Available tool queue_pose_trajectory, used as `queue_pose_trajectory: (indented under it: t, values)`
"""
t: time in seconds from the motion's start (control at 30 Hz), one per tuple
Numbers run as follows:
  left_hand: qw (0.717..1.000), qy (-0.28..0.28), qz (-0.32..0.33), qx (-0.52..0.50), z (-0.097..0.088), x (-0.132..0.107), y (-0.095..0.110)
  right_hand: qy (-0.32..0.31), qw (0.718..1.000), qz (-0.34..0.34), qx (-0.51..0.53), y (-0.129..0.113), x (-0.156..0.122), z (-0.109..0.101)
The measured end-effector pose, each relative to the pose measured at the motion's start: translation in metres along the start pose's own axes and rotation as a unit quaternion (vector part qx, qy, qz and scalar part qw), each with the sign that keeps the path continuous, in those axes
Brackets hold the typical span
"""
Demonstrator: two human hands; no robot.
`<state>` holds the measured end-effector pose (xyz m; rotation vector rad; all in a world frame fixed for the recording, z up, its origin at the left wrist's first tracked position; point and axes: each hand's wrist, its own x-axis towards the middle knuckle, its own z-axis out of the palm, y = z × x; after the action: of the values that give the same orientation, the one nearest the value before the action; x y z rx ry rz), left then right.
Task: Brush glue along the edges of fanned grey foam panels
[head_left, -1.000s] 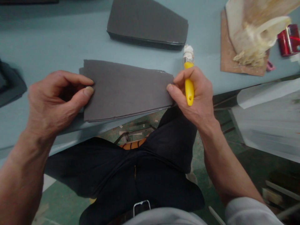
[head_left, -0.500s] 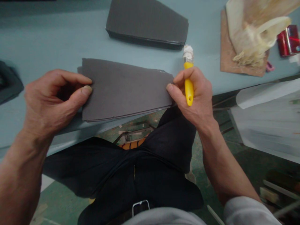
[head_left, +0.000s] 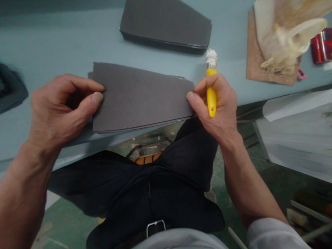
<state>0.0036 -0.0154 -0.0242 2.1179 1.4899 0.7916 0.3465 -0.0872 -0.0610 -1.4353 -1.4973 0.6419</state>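
Observation:
Between my hands lies a dark grey tapered sheet (head_left: 142, 98), wide at its left end, with at least one more layer showing beneath its edges. My left hand (head_left: 64, 109) pinches its left edge between thumb and forefinger. At the narrow end, the thumb and forefinger of my right hand (head_left: 220, 103) close on the sheet's right edge. That same hand also keeps a yellow-handled brush (head_left: 212, 97) tucked in its fingers, its pale, coated head pointing away from me. Behind the sheet sits a thick stack of matching grey pieces (head_left: 166, 26).
A blue-green table (head_left: 52, 45) carries everything. At the back right, a glue-crusted plastic container (head_left: 290, 34) lies on a brown board (head_left: 252, 65), beside a red can (head_left: 321, 46). A dark object (head_left: 11, 88) is at the left edge. White sheeting (head_left: 298, 135) hangs to the right, below table level.
The view has shifted slightly, so table things appear a little further right. Both hands keep the same hold on the sheet, and the brush stays in my right hand.

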Motion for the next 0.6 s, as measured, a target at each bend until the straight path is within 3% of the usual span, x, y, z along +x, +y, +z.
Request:
queue_pose_trajectory:
  t: [0.6]
  values:
    - [0.999, -0.001, 0.018, 0.031, -0.0015, 0.0009, -0.0019, 0.018, 1.000, -0.009, -0.008, 0.0008, -0.0017, 0.0031]
